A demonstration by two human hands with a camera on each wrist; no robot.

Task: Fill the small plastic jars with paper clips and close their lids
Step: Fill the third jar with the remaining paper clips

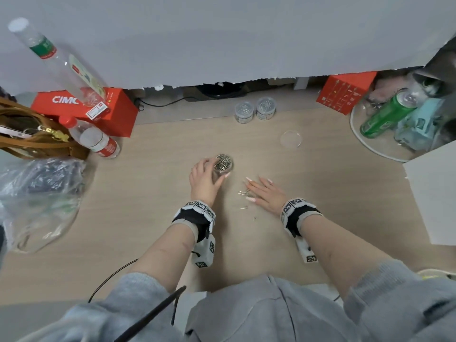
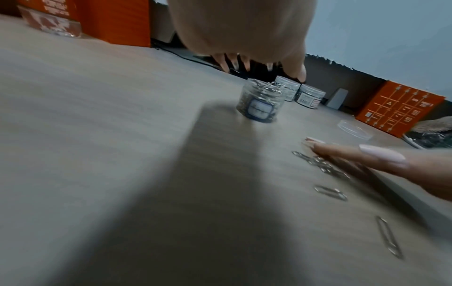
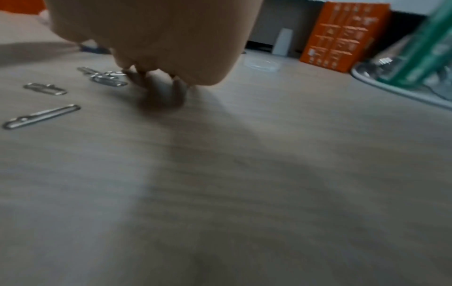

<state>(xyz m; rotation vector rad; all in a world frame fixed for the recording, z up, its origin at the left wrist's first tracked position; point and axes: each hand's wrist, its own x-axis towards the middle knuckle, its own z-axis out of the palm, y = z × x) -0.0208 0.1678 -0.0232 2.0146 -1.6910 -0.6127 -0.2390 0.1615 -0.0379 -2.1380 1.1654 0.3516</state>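
From the head camera, the left hand [image 1: 206, 180] curls its fingers round an open jar [image 1: 223, 165] heaped with paper clips on the desk [image 1: 148, 206], while the right hand [image 1: 267, 192] lies flat with straight fingers, holding nothing, beside loose paper clips [image 1: 243, 193]; two lidded jars [image 1: 255, 109] stand at the back and a clear lid [image 1: 291, 138] lies apart. Left-wrist view shows the jar [image 2: 261, 100] upright under the fingertips [image 2: 299, 71], whose grip is unclear there. Right-wrist view shows blurred fingers [image 3: 161, 91] low over the desk next to the clips [image 3: 107, 76].
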